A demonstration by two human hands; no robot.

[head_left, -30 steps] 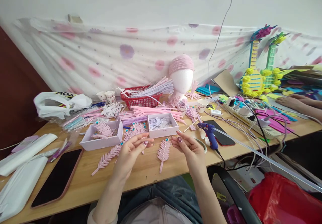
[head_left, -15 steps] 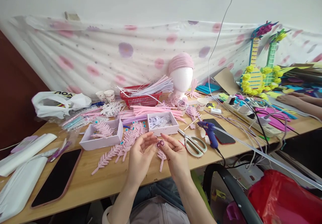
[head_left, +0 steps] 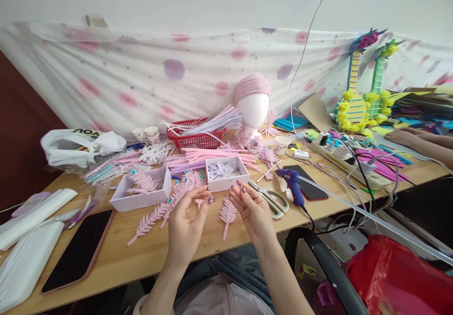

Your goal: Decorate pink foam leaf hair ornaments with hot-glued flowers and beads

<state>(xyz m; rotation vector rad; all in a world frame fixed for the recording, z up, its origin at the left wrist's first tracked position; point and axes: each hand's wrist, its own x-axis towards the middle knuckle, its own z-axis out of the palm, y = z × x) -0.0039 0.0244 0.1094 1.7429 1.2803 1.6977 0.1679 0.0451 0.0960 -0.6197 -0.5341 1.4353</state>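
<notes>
My left hand (head_left: 186, 225) is raised over the table's front edge, thumb and fingertips pinched. A tiny shiny bit shows at its tips, too small to name. Opposite it, my right hand (head_left: 256, 218) also has thumb and fingers drawn together; what they hold, if anything, I cannot make out. Between the hands a pink fuzzy leaf (head_left: 227, 213) lies on the table. More pink leaves (head_left: 180, 197) with blue gems are left of my left hand. Beyond the hands stands a white box (head_left: 228, 183) of pale flower pieces. Scissors (head_left: 276, 201) lie right beside my right hand.
A blue glue gun (head_left: 293, 185) with a long clear stick lies near a dark phone (head_left: 311, 187). Another phone (head_left: 79, 251) is at front left. Behind are a red basket (head_left: 198, 140) and a white foam head (head_left: 252, 109). Another person's hand (head_left: 401, 135) rests at far right.
My hands have come apart from each other, the left going left and the right going right. The leaf between them shows more fully. The view has shifted slightly.
</notes>
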